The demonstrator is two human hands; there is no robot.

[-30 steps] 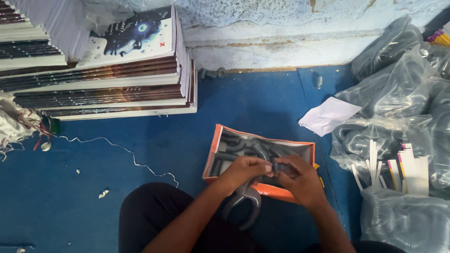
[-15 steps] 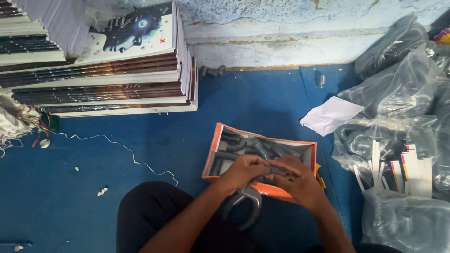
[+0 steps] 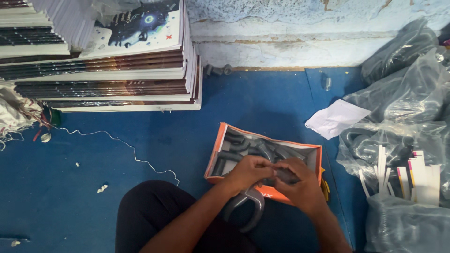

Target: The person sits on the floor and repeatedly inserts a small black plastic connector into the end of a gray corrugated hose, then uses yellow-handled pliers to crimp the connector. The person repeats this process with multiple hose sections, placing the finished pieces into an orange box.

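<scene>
Working grey parts over an orange box

We are gripping a grey part [image 3: 276, 174] with our left hand [image 3: 247, 172] and right hand [image 3: 300, 187], just above the box [image 3: 216, 151].

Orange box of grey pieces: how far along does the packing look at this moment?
Partly done: the orange box already holds several grey curved pieces. In hand: the left hand and right hand meet over a small dark part, with a grey clamp-like piece below them. Left: clear bags of dark parts sit nearby, contents uncounted.
</scene>
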